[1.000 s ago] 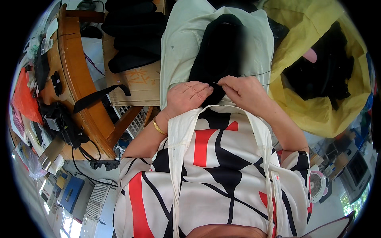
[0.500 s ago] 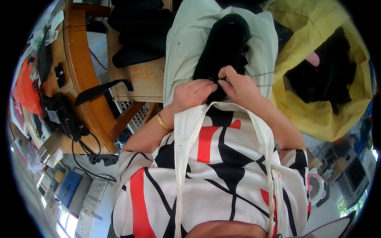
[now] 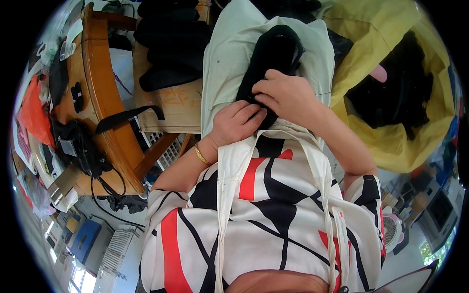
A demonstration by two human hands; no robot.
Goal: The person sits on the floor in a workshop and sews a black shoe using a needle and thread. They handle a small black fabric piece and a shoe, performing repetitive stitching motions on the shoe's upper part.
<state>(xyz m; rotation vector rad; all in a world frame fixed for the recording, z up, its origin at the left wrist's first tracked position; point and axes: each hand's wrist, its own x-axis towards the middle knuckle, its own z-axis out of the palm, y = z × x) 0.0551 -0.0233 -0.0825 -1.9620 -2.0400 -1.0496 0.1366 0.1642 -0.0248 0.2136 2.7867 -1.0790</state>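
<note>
A black cloth shoe [image 3: 270, 53] lies on the pale apron [image 3: 227, 68] over my lap, its opening away from me. My left hand [image 3: 237, 123] is closed on the shoe's near end, fingertips pressed to the upper. Just above it, my right hand [image 3: 288, 96] is bent in a pinch against the same part of the shoe. A tiny bright spot shows by its fingertips; what they pinch is too small to make out. Part of a dark thread [image 3: 322, 94] runs out to the right beyond my right wrist.
A stack of black shoes [image 3: 171, 44] sits on a cardboard box [image 3: 171, 107] at the far left. Beside it stands a wooden table [image 3: 117, 132] with a black strap [image 3: 129, 117]. On the right is a yellow sack [image 3: 391, 151] holding black pieces.
My right hand has moved left and a little away from me across the shoe, and turned its back upward. My left hand has shifted slightly nearer to me.
</note>
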